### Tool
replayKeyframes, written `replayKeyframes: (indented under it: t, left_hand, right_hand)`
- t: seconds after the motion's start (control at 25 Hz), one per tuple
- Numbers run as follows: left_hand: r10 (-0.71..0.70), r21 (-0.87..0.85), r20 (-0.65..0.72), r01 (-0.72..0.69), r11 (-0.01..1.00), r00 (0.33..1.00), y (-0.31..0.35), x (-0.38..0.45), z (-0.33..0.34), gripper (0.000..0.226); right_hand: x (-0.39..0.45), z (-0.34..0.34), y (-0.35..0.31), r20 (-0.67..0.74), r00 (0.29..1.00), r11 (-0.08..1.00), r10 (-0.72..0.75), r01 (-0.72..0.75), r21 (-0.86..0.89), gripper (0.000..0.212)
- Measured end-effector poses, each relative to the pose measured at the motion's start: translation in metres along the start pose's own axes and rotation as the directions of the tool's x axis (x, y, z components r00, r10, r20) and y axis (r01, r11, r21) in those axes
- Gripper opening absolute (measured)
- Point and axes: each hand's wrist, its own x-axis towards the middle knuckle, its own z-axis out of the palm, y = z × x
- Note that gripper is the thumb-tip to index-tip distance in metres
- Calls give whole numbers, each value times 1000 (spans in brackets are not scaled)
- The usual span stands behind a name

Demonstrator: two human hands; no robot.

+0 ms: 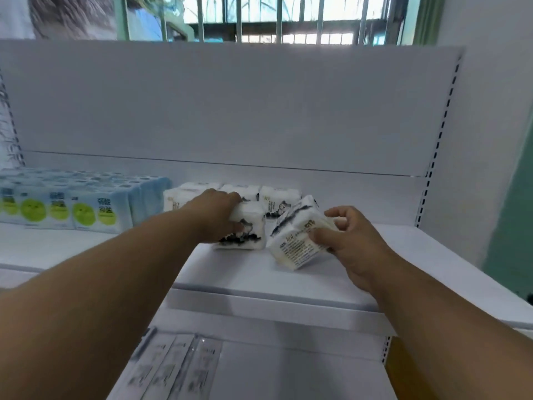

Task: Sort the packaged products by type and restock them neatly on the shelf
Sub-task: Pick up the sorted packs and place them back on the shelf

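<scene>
Two white tissue packs with black ink-wash print are in my hands over the white shelf (pixel 288 272). My left hand (pixel 215 213) grips one white pack (pixel 245 232) from above as it rests on the shelf. My right hand (pixel 343 235) holds a second white pack (pixel 297 241) tilted, its text side toward me. Behind them a row of three matching white packs (pixel 277 197) stands against the back. Light-blue packs with green circles (pixel 83 206) fill the shelf's left side.
The shelf's white back panel (pixel 230 111) rises behind the goods, with a slotted upright (pixel 438 134) at the right. On the lower shelf lie several flat packs (pixel 176 368). A barred window (pixel 274 18) is above; a green wall (pixel 513 226) lies right.
</scene>
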Motion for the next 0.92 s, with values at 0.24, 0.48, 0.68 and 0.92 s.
replayKeyframes:
  t: [0.24, 0.48, 0.68, 0.92]
  left_hand:
    - [17, 18, -59, -16, 1000, 998, -20, 39, 33, 54]
    - [138, 51, -102, -133, 990, 985, -27, 56, 40, 62]
    - [95, -113, -138, -111, 987, 986, -23, 65, 50, 65]
    - [58, -89, -179, -75, 993, 982, -24, 76, 60, 70]
  right_hand:
    - [26, -12, 9, 48, 957, 710, -285, 244, -661, 32]
    - [55, -3, 3, 25, 987, 497, -162, 103, -861, 14]
    - [65, 37, 8, -21, 992, 622, -123, 61, -780, 57]
    - [111, 71, 14, -18, 989, 469, -146, 53, -882, 65]
